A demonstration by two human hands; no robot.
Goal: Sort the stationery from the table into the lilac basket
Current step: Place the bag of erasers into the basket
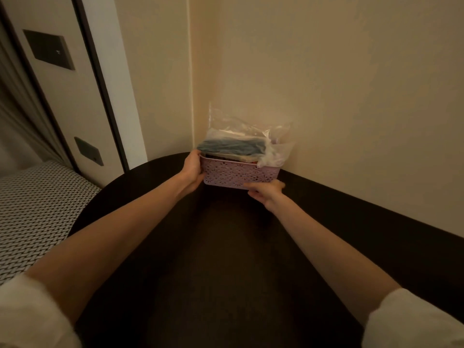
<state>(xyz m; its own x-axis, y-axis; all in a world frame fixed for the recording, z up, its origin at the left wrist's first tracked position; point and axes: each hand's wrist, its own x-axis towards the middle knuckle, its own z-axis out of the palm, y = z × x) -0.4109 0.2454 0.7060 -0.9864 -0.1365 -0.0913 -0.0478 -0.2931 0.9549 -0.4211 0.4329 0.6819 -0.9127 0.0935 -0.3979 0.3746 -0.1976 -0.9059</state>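
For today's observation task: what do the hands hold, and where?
Both hold the basket: left hand grips its left end, right hand its front bottom edge.

Dark round table (226, 247) sits against cream wall (351, 84) in the corner. Left of it: woven black-and-white seat (37, 209) (pattern like basketweave), white door panel (75, 84) with two dark plates (49, 49).

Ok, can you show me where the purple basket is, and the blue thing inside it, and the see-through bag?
lilac basket (238, 173), head view, on its patterned front wall.
blue thing (232, 144), head view, on its top surface, inside plastic.
clear bag (275, 153), head view, on the crumpled part at the basket's right end.
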